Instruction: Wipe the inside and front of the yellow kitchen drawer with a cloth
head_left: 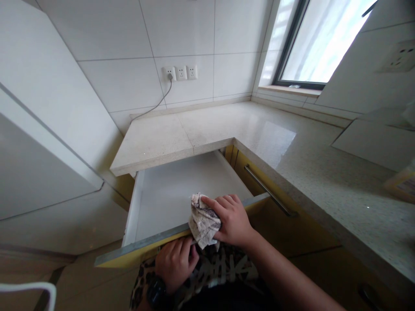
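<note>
A drawer stands pulled out below the countertop, its white inside bare. My right hand is closed on a crumpled patterned cloth and presses it against the top of the drawer's front edge. Just below and to the left, my left hand, with a dark watch on the wrist, curls its fingers over the drawer's yellow front panel and grips it.
A speckled stone countertop runs in an L around the corner, under a window. Wall sockets with one plugged cable sit on the tiled wall. A yellow cabinet front with a bar handle is to the right; a white appliance stands left.
</note>
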{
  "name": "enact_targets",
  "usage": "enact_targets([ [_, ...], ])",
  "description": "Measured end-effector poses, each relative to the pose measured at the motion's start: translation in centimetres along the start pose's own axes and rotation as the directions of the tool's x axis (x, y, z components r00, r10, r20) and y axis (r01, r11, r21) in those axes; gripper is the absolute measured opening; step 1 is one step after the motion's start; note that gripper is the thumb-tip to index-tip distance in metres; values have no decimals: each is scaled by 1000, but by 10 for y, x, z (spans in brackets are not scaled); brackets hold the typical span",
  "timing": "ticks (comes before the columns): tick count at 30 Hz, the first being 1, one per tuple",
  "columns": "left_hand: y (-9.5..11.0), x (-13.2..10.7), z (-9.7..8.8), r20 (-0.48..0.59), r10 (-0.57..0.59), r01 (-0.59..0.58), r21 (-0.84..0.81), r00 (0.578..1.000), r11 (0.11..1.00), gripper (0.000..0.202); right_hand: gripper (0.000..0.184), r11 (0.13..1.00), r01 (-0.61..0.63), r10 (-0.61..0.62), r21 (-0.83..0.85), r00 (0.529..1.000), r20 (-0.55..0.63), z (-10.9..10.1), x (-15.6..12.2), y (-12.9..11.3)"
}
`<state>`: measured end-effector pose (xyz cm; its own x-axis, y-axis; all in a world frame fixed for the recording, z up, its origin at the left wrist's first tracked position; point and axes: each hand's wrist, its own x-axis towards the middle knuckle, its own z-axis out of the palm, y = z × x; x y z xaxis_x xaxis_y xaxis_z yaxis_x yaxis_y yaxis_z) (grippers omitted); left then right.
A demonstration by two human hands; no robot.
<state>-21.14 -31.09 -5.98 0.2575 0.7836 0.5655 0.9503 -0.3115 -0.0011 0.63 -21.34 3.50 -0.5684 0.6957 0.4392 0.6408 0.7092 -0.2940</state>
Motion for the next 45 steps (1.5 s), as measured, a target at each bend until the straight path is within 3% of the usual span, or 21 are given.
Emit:
enact_targets([
  [9, 0, 1, -1, 6, 5, -5, -4, 1000, 1000, 12, 78, 1000, 27, -27, -16, 1000, -2, -3, -4, 4],
  [17, -1, 0, 1, -9, 11, -11, -21, 1000, 1000, 14, 67, 992, -83, 74, -93, 992, -103, -36, -32, 84],
  [20, -1, -1, 1, -10, 13, -14, -32, 1000, 999, 13, 66, 984, -134, 116, -120, 983, -145, -43, -39, 103],
  [29, 0, 0, 1, -18, 2, -3, -30, 1000, 1000, 12, 65, 963, -192, 150, -188, 965, -215, -37, -37, 98],
  [45, -1, 1, 2, -12, 0, 0, -32, 1000, 999, 12, 66, 974, -150, 105, -168, 962, -252, -35, -40, 103],
])
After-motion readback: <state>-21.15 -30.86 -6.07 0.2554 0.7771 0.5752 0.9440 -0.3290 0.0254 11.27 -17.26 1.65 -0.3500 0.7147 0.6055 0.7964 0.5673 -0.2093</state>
